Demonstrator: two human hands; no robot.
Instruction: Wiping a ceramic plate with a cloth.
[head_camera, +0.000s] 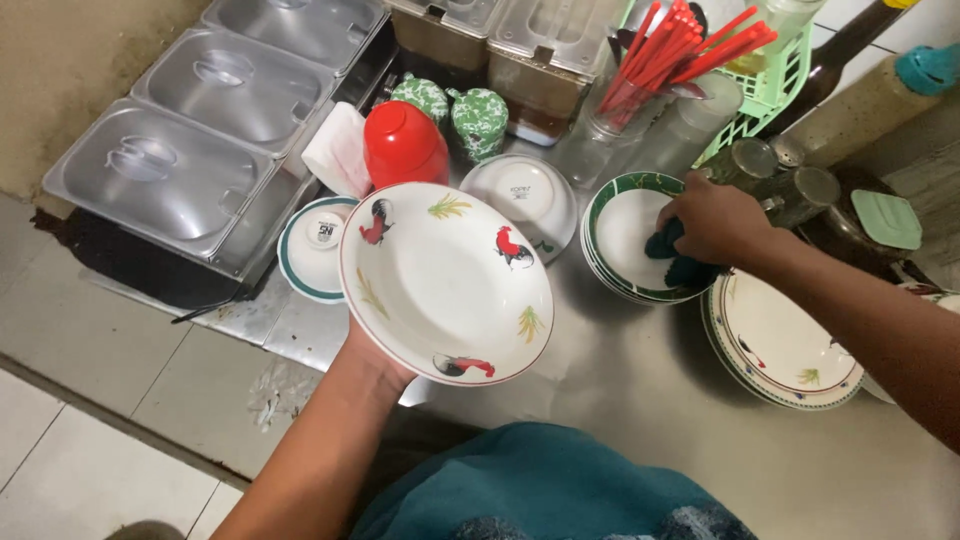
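Left hand (375, 360) beneath rooster plate (446, 282)

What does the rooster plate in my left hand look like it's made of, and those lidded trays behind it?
Rooster plate: probably glazed ceramic or melamine; glossy white with printed motifs, look alone can't settle it. Lidded trays: likely stainless steel, brushed grey sheen with soft reflections.
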